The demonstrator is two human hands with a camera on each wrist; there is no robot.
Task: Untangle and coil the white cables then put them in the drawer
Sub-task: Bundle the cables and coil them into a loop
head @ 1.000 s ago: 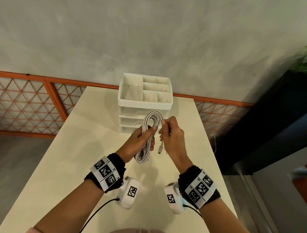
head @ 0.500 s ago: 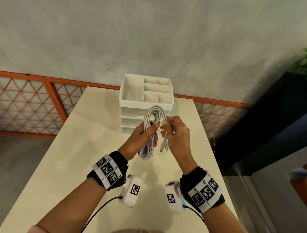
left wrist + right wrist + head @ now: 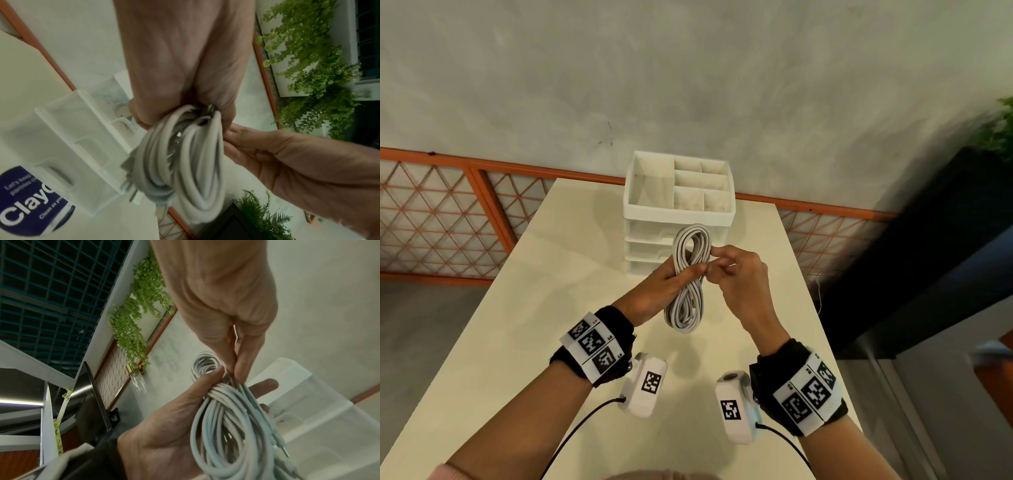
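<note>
The white cables (image 3: 686,301) are wound into one figure-eight coil, held in the air in front of the white drawer unit (image 3: 678,214). My left hand (image 3: 683,278) grips the coil at its waist, thumb across the strands. My right hand (image 3: 714,261) pinches the coil's right side at the same height. In the left wrist view the coil (image 3: 185,162) hangs below my left hand (image 3: 185,110), with my right hand (image 3: 232,138) touching it. In the right wrist view my right fingertips (image 3: 238,369) pinch strands beside my left thumb (image 3: 211,378). Plug ends (image 3: 280,445) lie against the coil (image 3: 222,418).
The drawer unit stands at the far end of the cream table (image 3: 517,325), its drawers pushed in and an open compartment tray (image 3: 654,192) on top. An orange lattice rail (image 3: 448,219) runs behind. A dark planter (image 3: 928,240) flanks the table's right edge.
The plug ends that dangled from my right hand are now drawn in against the coil. My right hand has moved up to the coil's waist. The left hand keeps its grip.
</note>
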